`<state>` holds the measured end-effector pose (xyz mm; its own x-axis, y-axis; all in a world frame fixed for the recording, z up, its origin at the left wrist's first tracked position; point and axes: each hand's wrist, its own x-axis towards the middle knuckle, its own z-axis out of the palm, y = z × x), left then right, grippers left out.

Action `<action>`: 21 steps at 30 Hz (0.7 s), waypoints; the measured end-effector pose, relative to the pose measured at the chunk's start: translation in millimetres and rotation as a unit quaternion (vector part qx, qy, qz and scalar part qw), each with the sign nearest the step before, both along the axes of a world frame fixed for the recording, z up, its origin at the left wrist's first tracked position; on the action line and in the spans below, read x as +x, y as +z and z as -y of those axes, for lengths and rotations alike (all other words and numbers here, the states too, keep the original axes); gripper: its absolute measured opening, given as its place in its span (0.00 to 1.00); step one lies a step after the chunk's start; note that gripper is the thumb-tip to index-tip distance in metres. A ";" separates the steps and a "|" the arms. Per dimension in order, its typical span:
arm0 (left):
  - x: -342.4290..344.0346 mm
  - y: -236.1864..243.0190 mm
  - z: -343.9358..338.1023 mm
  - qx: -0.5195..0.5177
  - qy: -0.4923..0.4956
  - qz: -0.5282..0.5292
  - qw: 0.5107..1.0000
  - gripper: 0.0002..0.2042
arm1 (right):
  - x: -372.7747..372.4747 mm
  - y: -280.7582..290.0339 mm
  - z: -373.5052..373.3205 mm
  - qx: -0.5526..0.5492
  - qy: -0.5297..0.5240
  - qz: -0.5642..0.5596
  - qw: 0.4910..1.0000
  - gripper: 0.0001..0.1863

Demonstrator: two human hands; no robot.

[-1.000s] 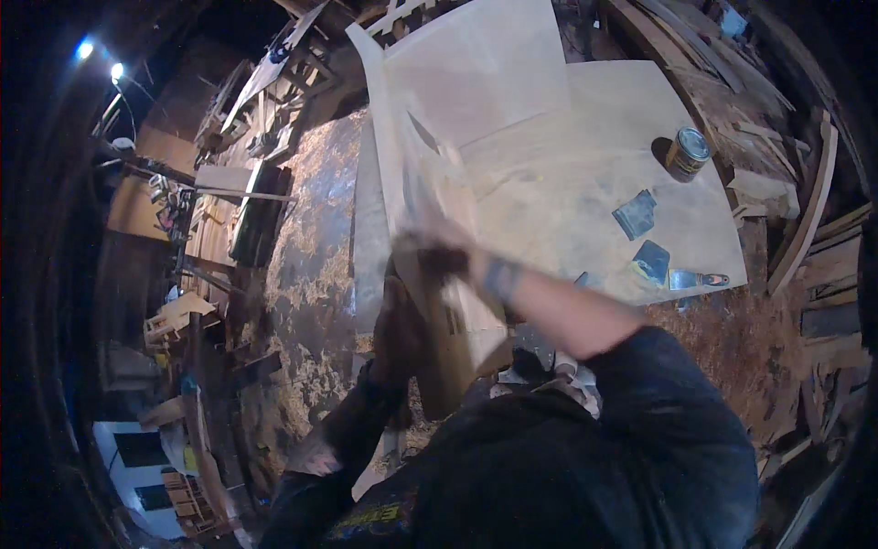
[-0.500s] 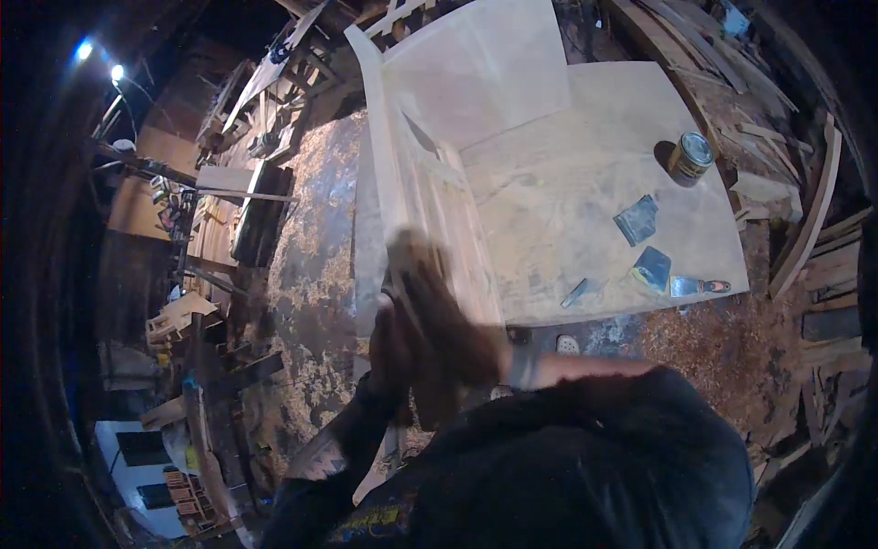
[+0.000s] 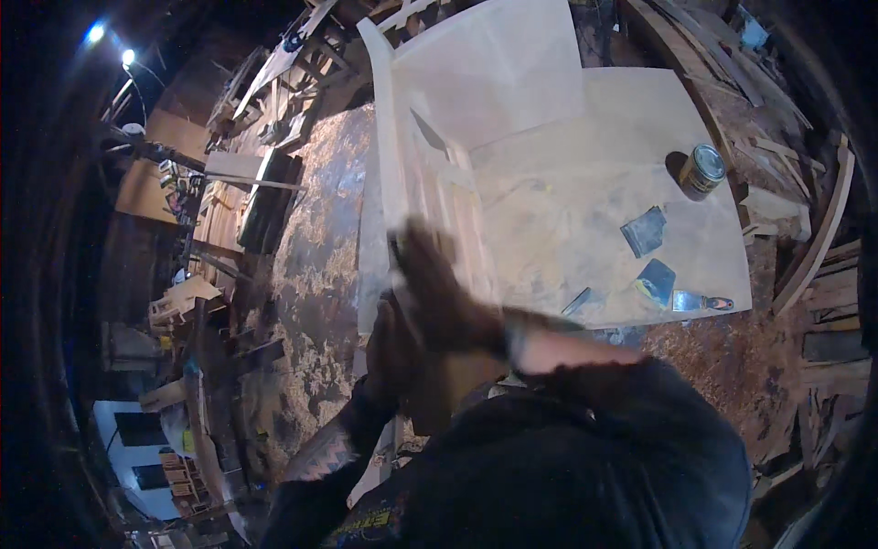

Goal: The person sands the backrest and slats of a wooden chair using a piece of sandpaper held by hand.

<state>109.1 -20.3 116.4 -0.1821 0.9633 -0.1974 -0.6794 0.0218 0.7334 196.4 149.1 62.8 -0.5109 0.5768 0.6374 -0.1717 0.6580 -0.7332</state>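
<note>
A pale wooden bench or seat frame stands before me, with a long armrest (image 3: 391,165) running away along its left side. My right hand (image 3: 448,306) lies over the near part of this armrest, fingers pointing away from me and smeared by motion. Whether something is under its palm is hidden. Lower and to the left, my left hand (image 3: 389,352) is curled at the armrest's outer edge, in shadow. Below the hands shows a brown wooden face (image 3: 457,380) at the near end.
On the broad pale panel (image 3: 567,201) at right stand a tin can (image 3: 702,171), dark flat pieces (image 3: 644,231) and a putty knife (image 3: 702,302). Wood shavings (image 3: 320,201) cover the floor. Stacked boards (image 3: 832,320) line the right; timber and lamps (image 3: 128,57) are at left.
My right hand has slid a little away from me along the armrest, uncovering more of the brown face. My left hand stays about where it was. The view has shifted slightly.
</note>
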 end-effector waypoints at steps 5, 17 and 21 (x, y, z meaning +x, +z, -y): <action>-0.1 7.5 6.8 -0.111 0.057 -0.287 0.950 0.29 | -66.0 22.0 -124.9 -0.205 0.084 -0.082 0.972 0.34; -4.6 20.7 12.8 -0.145 0.014 -0.527 0.837 0.34 | -41.4 42.4 -91.1 -0.134 0.061 -0.030 0.989 0.34; 2.9 44.0 12.8 -0.128 0.015 -0.553 0.823 0.33 | -69.1 2.2 -15.6 -0.141 -0.081 -0.027 0.986 0.41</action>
<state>112.0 -33.1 160.5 -0.4100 0.9075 -0.0913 0.3978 0.2680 0.8774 127.3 164.6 65.0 -0.3678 0.8062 0.4635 -0.1252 0.4509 -0.8837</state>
